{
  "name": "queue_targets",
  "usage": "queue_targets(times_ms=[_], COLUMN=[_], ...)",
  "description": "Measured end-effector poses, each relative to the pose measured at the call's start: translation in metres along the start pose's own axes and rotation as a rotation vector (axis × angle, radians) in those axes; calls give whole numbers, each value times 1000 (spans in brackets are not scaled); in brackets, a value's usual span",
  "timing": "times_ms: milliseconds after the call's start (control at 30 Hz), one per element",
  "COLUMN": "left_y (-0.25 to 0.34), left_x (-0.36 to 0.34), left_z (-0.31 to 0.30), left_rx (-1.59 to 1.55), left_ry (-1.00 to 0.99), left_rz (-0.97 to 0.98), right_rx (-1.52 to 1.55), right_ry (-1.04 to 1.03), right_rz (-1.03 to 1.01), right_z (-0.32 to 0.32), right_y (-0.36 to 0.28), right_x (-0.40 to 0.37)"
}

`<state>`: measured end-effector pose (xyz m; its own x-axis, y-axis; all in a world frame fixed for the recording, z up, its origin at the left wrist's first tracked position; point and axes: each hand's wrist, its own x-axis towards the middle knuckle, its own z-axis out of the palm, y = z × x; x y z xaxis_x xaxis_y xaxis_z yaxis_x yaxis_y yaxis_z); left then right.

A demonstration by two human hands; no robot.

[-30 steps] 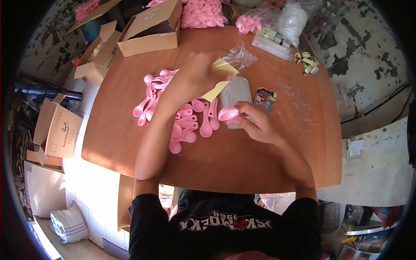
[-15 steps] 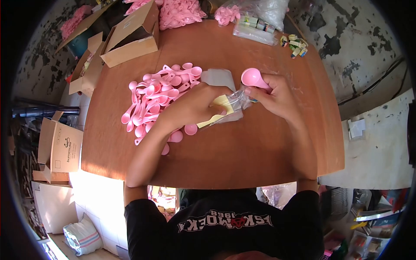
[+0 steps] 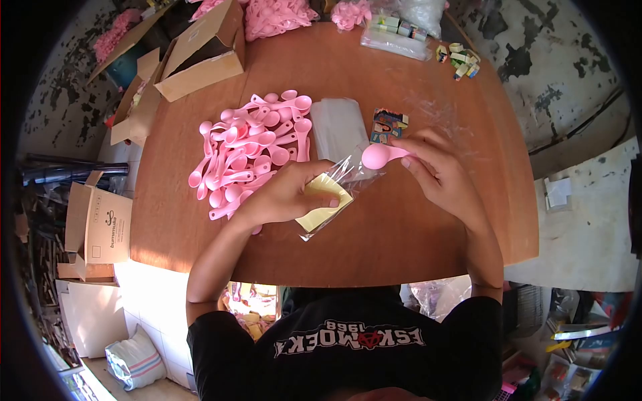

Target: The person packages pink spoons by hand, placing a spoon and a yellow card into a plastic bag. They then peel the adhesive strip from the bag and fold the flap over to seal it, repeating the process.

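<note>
My left hand (image 3: 284, 196) grips a clear plastic bag with a yellow card inside (image 3: 326, 202), held just above the brown table (image 3: 401, 234). My right hand (image 3: 438, 170) holds a pink plastic spoon (image 3: 378, 156) by its handle, with the bowl at the open mouth of the bag. A heap of pink spoons (image 3: 251, 150) lies on the table to the left of my left hand. A stack of clear bags (image 3: 339, 127) lies flat beyond the hands, with small colourful cards (image 3: 388, 125) beside it.
An open cardboard box (image 3: 200, 57) stands at the table's far left, with more boxes (image 3: 100, 227) on the floor to the left. Bags of pink spoons (image 3: 274, 17) and small packets (image 3: 394, 37) sit at the far edge. Loose small items (image 3: 460, 59) lie far right.
Both hands have drawn back toward me with the bag. My right hand has lowered the spoon from above the table to the bag's mouth.
</note>
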<state>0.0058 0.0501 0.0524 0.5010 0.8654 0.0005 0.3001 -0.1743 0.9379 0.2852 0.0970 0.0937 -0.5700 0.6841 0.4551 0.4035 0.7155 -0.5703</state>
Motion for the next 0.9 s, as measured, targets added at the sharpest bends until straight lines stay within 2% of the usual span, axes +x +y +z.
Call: queue_targets(times_ms=[300,467,500,567,667,700,767,900], left_y=[-5,-6,-10,-16,-22,-24,-23,-13], left_x=[2,1,2,4,4,4,2,-7], left_z=[7,13,16,20,26,28,28,32], left_rx=[28,39,9,-20,-93,-108,-122,-192], left_ry=[44,27,65,105,118,130,147,86], left_rz=[10,24,82,140,140,193,246,124], right_rx=[-157,-178,-177,-130,-70,-70,249,364], right_ry=[-106,-118,-120,-198,-192,-193,-68,77], right_rz=[-12,-132,-132,-149,-106,-109,-33,58], right_z=[8,12,12,13,15,16,20,32], right_y=[-12,-27,-27,-28,-36,-35,-33,-36], right_x=[-3,3,4,7,11,11,10,8])
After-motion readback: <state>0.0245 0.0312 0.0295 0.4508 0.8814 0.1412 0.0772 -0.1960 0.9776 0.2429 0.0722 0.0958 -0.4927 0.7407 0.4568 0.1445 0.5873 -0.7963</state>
